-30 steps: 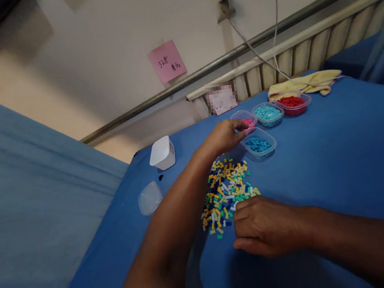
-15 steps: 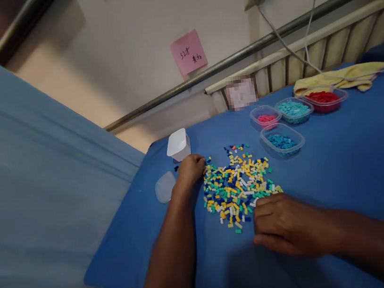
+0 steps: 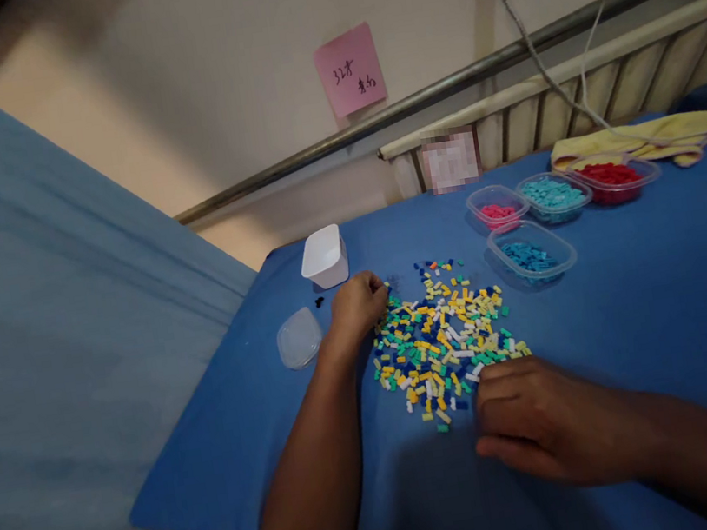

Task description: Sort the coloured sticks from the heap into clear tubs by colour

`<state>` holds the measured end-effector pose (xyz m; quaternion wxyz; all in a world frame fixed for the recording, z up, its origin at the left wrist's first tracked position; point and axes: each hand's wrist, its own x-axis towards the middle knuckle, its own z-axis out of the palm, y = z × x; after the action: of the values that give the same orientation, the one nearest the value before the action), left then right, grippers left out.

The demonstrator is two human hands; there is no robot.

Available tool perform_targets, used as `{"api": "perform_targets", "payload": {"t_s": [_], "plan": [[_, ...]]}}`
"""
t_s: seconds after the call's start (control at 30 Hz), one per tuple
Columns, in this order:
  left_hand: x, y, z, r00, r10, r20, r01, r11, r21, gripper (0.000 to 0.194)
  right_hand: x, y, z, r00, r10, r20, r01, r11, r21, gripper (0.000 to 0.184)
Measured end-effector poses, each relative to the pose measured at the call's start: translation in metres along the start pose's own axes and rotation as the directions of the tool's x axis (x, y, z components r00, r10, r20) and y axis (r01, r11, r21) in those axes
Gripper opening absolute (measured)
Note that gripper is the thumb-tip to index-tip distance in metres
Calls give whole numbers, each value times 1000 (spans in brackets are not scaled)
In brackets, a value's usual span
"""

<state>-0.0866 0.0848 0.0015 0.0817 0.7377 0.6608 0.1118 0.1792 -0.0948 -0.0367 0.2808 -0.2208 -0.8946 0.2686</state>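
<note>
Small plastic building bricks (image 3: 442, 336) in yellow, white, green and dark blue lie spread in a loose pile on the blue cloth. My left hand (image 3: 360, 303) is at the pile's upper left edge, its fingers curled together in a pinch; whatever is between the fingertips is hidden. At the lower right edge of the pile rests my right hand (image 3: 543, 418), knuckles up and fingers bent closed, with the fingertips out of sight. Just behind my left hand stands a white plastic box (image 3: 325, 260). A clear lid (image 3: 299, 339) lies left of my left forearm.
Clear tubs stand at the back right: one with pink bricks (image 3: 497, 214), one with light blue (image 3: 553, 196), one with red (image 3: 610, 176), one with darker blue (image 3: 531, 257). Behind them lies a yellow cloth (image 3: 644, 138). A blue curtain (image 3: 62, 341) hangs on the left.
The camera view has shifted slightly. My left hand has moved a little right, away from the small black piece beside the lid. My right hand stays at the pile's lower right edge.
</note>
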Motion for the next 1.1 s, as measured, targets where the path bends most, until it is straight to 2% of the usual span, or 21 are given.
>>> {"api": "perform_targets", "payload": {"t_s": [0.13,0.23,0.37,0.57,0.67,0.77,0.87,0.93,1.03,1.1], "plan": [[-2,0,2,997,69,-26,-73,959,-275,18,3,1,0,1000,-13,-13,13,1000,-14,35],[-3,15,1,993,118,-4,-105,874,-474,25,5,4,2,998,-47,-39,44,997,-67,36],[-1,59,0,963,265,55,-188,801,-569,19,8,9,3,993,-96,-61,86,984,-155,36],[14,145,13,860,510,7,-413,704,-578,20,9,14,6,988,-137,-70,119,970,-211,38],[21,162,13,849,526,-55,-469,701,-538,27,8,13,5,989,-132,-68,116,972,-205,37],[21,140,-2,881,468,-71,-441,758,-480,33,7,11,3,991,-121,-55,109,975,-191,37],[8,89,-23,914,407,2,-382,859,-340,41,6,10,2,991,-121,-56,110,978,-176,35],[-12,54,-31,946,319,54,-303,932,-197,49,6,10,4,989,-133,-66,120,977,-176,34],[-52,20,-26,958,238,157,-232,971,-57,59,6,10,6,987,-149,-65,134,972,-194,34],[-75,15,-14,942,235,239,-241,970,-4,66,6,10,7,987,-149,-53,135,970,-202,34]]}}
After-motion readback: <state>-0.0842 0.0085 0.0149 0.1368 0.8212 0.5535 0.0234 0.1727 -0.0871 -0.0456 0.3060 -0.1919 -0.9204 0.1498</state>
